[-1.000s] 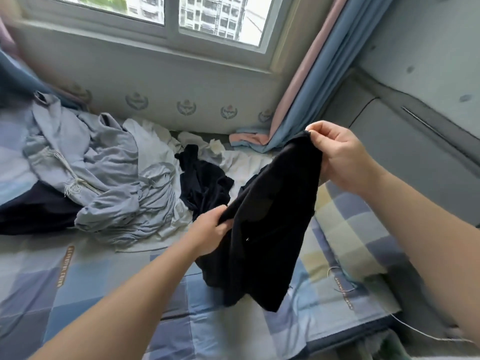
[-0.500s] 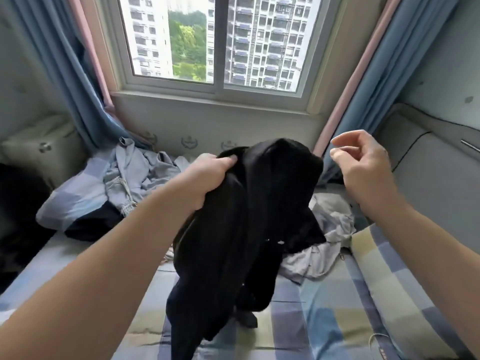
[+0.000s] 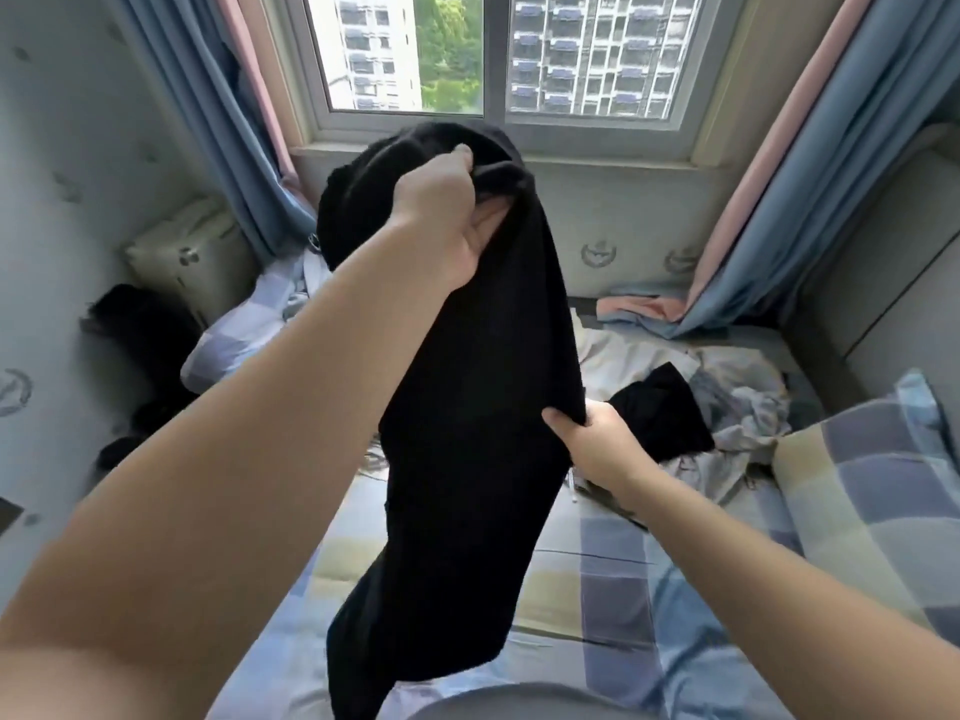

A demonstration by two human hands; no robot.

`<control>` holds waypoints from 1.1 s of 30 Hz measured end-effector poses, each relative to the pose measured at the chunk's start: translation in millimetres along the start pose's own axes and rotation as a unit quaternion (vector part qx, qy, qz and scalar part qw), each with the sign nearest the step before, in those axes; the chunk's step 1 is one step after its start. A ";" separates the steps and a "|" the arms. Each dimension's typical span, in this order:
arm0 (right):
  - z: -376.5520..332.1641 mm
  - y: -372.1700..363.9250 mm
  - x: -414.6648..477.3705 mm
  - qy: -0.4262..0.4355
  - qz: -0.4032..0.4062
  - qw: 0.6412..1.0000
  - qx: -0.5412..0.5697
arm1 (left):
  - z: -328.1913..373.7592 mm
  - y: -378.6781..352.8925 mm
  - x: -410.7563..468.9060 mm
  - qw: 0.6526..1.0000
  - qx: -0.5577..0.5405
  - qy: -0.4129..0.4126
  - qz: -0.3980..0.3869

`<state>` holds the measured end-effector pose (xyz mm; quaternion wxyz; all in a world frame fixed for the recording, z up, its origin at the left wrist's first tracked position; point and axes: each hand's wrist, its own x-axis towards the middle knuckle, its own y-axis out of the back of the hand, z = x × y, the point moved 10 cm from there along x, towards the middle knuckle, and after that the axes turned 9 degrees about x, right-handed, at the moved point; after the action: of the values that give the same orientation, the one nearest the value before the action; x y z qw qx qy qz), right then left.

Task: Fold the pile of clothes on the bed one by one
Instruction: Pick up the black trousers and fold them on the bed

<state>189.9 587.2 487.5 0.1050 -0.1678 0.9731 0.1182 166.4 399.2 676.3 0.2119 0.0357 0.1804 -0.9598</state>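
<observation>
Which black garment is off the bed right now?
The long black garment hanging mid-frame: the left hand grips its top, the right hand its side edge. The smaller black garment lies crumpled on the bed behind the right hand.

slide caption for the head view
Left hand holds a black garment high; right hand grips its side edge above the checked bed.

— What is the person wearing?
— The left hand [image 3: 441, 226] and right hand [image 3: 602, 444] are showing bare. The left forearm [image 3: 249, 459] and right forearm [image 3: 779, 574] are running unsleeved to the frame's edge.
— Any clothing?
— Smooth grey cloth [image 3: 519, 705] is peeking in at the bottom edge. I am not making out which garment.
</observation>
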 end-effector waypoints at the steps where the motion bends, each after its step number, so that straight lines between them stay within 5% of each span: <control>1: 1.3 1.7 -2.7 -0.006 -0.029 0.999 0.021 | -3.5 12.7 9.7 1.000 -0.007 -0.003 0.026; 3: -7.1 6.1 -8.6 0.007 -0.067 0.995 0.078 | -17.4 36.6 27.8 0.998 0.008 -0.012 0.057; 6: -32.3 28.0 -11.6 0.030 -0.042 0.978 0.203 | -61.9 52.3 36.0 0.981 0.194 -0.008 0.024; 9: -58.2 54.4 -7.1 0.069 -0.008 0.977 0.201 | -134.0 40.0 -0.4 0.930 0.345 0.030 -0.125; 13: -52.5 51.7 -11.4 0.077 -0.039 0.996 0.040 | -217.2 6.3 -64.0 0.872 0.367 0.019 -0.322; 17: -32.1 54.7 -16.1 0.085 -0.071 0.994 0.011 | -228.9 -1.8 -62.3 0.877 0.412 -0.051 -0.244; 22: 28.4 78.1 -19.9 0.048 -0.117 0.991 -0.053 | -224.7 -1.5 -53.8 0.843 0.477 -0.058 -0.243; 33: 176.3 33.5 -57.6 -0.161 -0.195 0.967 0.015 | -178.7 3.4 -41.8 0.939 0.307 -0.033 -0.155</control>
<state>260.3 682.0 340.6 0.2841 -0.3317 0.8933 0.1065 204.3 477.3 514.7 0.0451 0.0383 -0.1265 -0.9902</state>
